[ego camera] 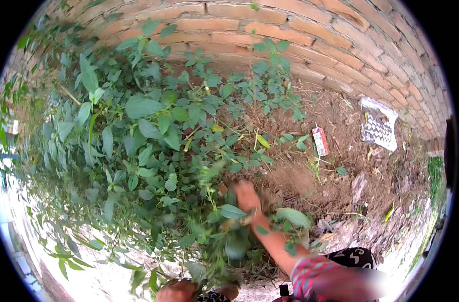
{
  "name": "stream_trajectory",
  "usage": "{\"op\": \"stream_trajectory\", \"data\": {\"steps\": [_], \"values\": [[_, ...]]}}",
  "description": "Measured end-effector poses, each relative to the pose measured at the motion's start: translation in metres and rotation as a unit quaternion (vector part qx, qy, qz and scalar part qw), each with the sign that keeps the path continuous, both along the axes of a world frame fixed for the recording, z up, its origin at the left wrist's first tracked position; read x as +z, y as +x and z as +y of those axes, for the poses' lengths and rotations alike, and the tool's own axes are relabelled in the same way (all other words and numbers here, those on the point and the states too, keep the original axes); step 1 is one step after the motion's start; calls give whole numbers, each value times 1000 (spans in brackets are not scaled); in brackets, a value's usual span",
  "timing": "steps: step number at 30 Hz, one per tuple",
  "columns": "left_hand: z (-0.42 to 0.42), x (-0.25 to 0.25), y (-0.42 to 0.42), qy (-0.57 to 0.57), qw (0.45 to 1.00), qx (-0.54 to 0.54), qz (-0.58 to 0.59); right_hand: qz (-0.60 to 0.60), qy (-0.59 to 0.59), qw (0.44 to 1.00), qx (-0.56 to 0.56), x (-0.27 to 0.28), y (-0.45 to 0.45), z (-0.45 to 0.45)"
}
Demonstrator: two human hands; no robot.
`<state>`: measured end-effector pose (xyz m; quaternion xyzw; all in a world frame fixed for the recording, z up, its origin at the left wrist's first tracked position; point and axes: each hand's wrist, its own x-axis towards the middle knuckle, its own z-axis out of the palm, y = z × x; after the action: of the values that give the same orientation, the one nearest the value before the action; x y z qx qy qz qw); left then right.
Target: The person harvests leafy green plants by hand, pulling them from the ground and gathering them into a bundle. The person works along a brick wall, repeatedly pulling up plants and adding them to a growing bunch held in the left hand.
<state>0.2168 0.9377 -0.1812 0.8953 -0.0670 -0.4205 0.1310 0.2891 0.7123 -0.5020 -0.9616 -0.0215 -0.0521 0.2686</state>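
Note:
My right hand (pixel 246 194) reaches down to the soil at the edge of a dense patch of leafy green weeds (pixel 146 109). It is blurred, and its fingertips are hard to make out against the stems and dirt. Loose leafy stems (pixel 235 245) lie across and beside my right forearm, also blurred. What looks like my left hand (pixel 176 290) shows at the bottom edge, partly cut off and close to hanging leaves. Whether it grips any stems cannot be seen.
A brick wall (pixel 267 36) curves along the back and right. On the brown soil (pixel 289 177) lie a red and white drink carton (pixel 320 141) and a torn silvery plastic wrapper (pixel 380 124). Dry leaves (pixel 358 187) are scattered at the right. Patterned dark trousers (pixel 354 256) show below.

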Motion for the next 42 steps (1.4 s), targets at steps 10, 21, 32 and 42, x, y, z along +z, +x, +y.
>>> {"op": "stream_trajectory", "data": {"steps": [10, 21, 32, 42], "values": [[-4, -8, -25, -75, 989, 35, -126, 155, -84, 970, 167, -38, 166, 3], [-15, -7, -7, -94, 991, 23, -92, 168, 22, 975, 144, -29, 137, 25], [52, -47, 0, -18, 965, 12, -261, 242, -124, 953, 135, -21, 0, -82], [-11, 20, 46, -165, 912, 43, -372, 298, -245, 826, 411, 33, -22, -140]]}}
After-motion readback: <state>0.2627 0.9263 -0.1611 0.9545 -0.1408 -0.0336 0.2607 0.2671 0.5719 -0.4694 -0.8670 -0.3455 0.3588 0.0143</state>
